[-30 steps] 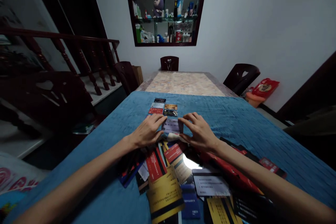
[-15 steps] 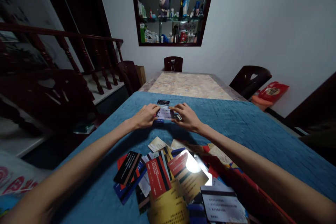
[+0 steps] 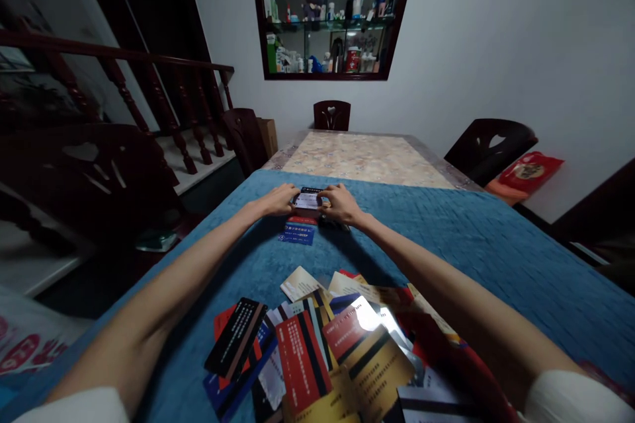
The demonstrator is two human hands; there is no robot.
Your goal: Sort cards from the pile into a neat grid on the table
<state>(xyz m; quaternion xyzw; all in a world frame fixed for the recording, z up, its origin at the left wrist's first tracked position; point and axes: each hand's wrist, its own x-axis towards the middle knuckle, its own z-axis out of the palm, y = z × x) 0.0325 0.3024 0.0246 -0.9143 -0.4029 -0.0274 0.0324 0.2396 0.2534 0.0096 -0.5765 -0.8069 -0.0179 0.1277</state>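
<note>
Shifted farther off, the left hand [image 3: 278, 201] and right hand [image 3: 343, 203] tightly pinch 1 pale card [image 3: 307, 201] by its ends, apparently aligning it; next calls for gentle release.

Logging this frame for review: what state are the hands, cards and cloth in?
Left hand: gripping the pale card on its left
Right hand: gripping that card's right
Pale card: held from both sides
Blue card: lying flat, unheld
Card pile: loose, overlapping
Blue cloth: spread out, slightly wrinkled
</note>
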